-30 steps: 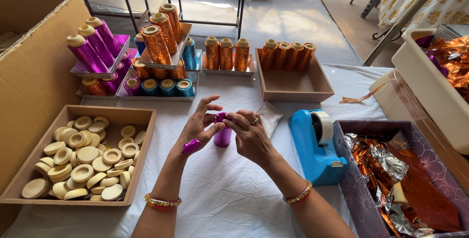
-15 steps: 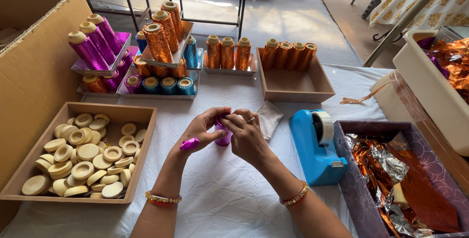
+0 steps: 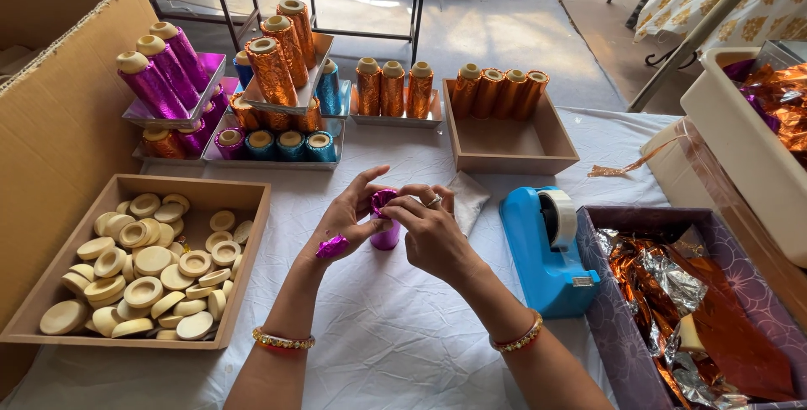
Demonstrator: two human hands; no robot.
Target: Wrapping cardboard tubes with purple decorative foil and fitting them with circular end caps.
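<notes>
Both forearms enter from the lower edge and converge at the centre of the white-clothed surface. The left hand is raised on its wrist, palm turned toward the right; thumb and index finger are closed on the upper end of a small magenta foil-wrapped cylinder, while the remaining fingers are spread and lifted clear. A loose twist of magenta foil sits against the heel of this hand. The right hand is presented back-up, knuckles toward the camera, its fingers curled and pinched on the same cylinder from the opposite side; a ring shows on one finger. The cylinder stands roughly upright between the two hands, its lower end at or just above the cloth; contact cannot be determined. Each wrist carries a bangle.

To the left lies a wooden tray of pale round discs. To the right stands a blue tape dispenser, and beyond it a purple box holding copper foil sheets. A folded white cloth lies just behind the right hand. At the rear, trays carry wrapped purple, orange and teal cylinders.
</notes>
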